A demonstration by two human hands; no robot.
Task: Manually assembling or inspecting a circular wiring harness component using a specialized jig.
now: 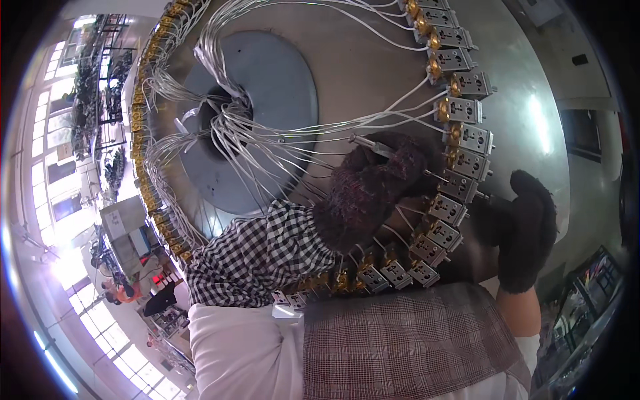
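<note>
My left hand (377, 183), in a dark knitted glove with a black-and-white checked sleeve cover, is closed around a slim silver metal tool (373, 144). One end of the tool sticks out above the fist, and a thin shaft reaches from the other side toward a silver metal block (458, 185) on the ring. My right hand (530, 230), also dark-gloved, is beside the outer side of that row. Its upper fingers are stretched up, apart from a shadowed part near the block's protruding pin (483, 195). I see nothing held in it.
Several silver blocks with brass-coloured parts line the curved edge of a large metal plate (533, 87). Pale cables (313, 133) run from them into the hole of a grey disc (287, 73). Shelving (100, 87) and windows stand at left; a dark rack (590, 293) stands at lower right.
</note>
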